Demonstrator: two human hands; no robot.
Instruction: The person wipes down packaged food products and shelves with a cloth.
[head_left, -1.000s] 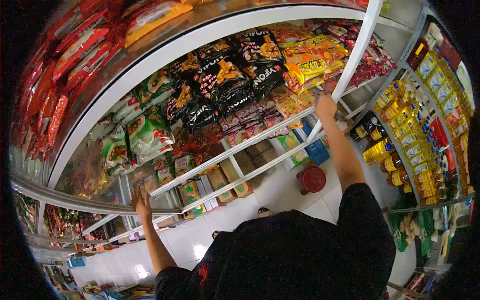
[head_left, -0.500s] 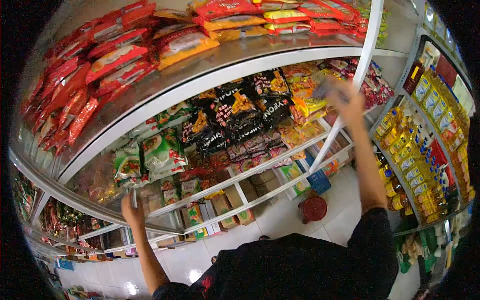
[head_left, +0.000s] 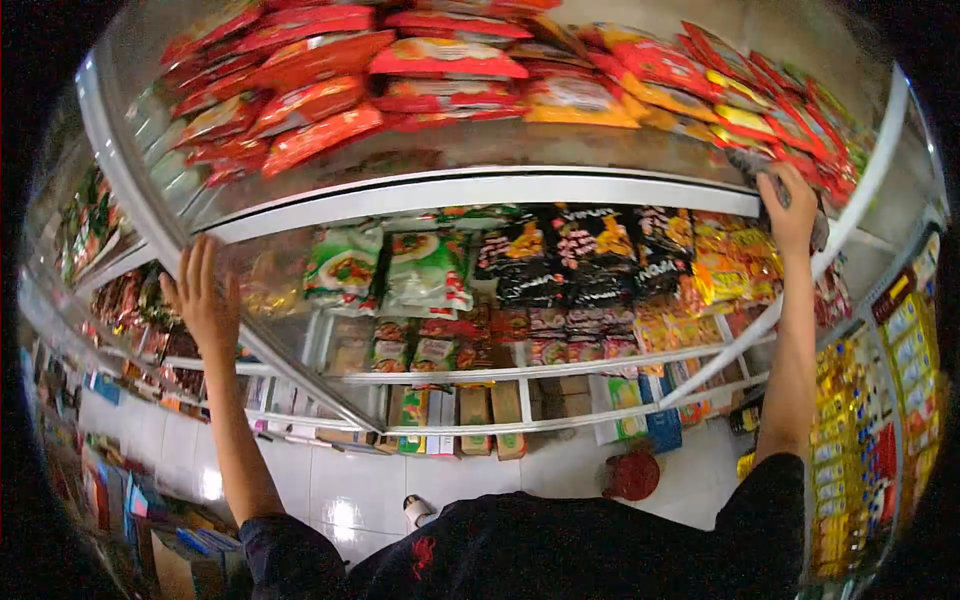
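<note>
My right hand (head_left: 790, 200) is at the right end of the upper shelf's white metal edge (head_left: 500, 188), its fingers closed on a dark grey cloth (head_left: 748, 163). Part of that cloth is hidden behind the hand. On the other side, my left hand (head_left: 205, 300) lies with fingers stretched out by the slanted white frame post (head_left: 135, 205), overlapping it at the fingertips. Between my arms, green-and-white noodle packets (head_left: 428, 268) and black noodle packets (head_left: 575, 255) stand on the shelf below that edge.
Red snack packets (head_left: 450, 60) are stacked on the upper shelf. At the right, bottles of yellow oil (head_left: 835, 470) fill a rack. A dark red stool (head_left: 633, 475) stands on the white tiled floor, and cardboard boxes (head_left: 475, 420) sit under the lower shelf.
My right hand has risen with the cloth from the lower packets to the upper shelf edge. My left hand has moved up to the left post, its fingers now spread. The view has turned.
</note>
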